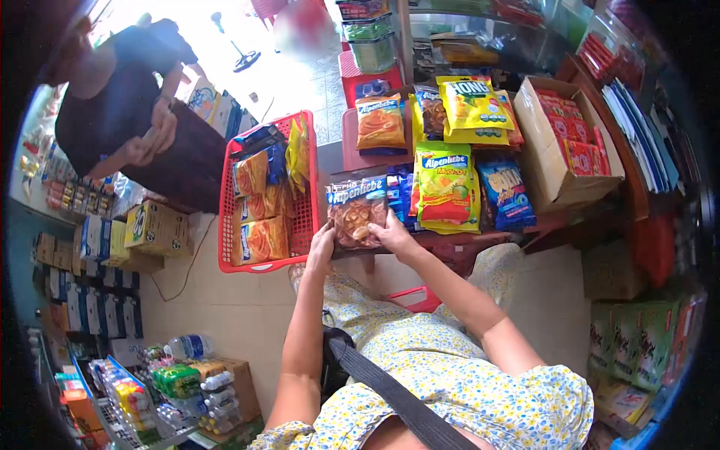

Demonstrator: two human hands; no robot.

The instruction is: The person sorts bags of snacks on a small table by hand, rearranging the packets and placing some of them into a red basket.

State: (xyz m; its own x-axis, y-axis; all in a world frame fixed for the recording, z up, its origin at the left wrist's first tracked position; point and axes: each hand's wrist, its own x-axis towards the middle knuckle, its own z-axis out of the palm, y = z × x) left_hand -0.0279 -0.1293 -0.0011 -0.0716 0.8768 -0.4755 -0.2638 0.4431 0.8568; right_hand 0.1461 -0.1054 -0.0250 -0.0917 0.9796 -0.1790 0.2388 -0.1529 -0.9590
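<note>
Between my two hands is a brown Alpenliebe candy bag (351, 217), its printed front facing up. My left hand (322, 246) grips the lower left edge. On the right side, my right hand (393, 235) holds the bag with the thumb lying over its front. Just left of it stands a red plastic basket (225, 217) with orange, blue and yellow candy bags inside. To the right lie a green and yellow Alpenliebe bag (444, 184) and a blue candy bag (507, 193). Behind them are a stack of yellow bags (475, 106) and an orange Alpenliebe bag (380, 122).
A cardboard box (540, 161) with red packs stands at the right of the low table. At upper left, another person (124, 112) stands with hands together. Bottled drinks (217, 397) and cartons (157, 229) occupy the left side. A standing fan base (246, 61) is farther back.
</note>
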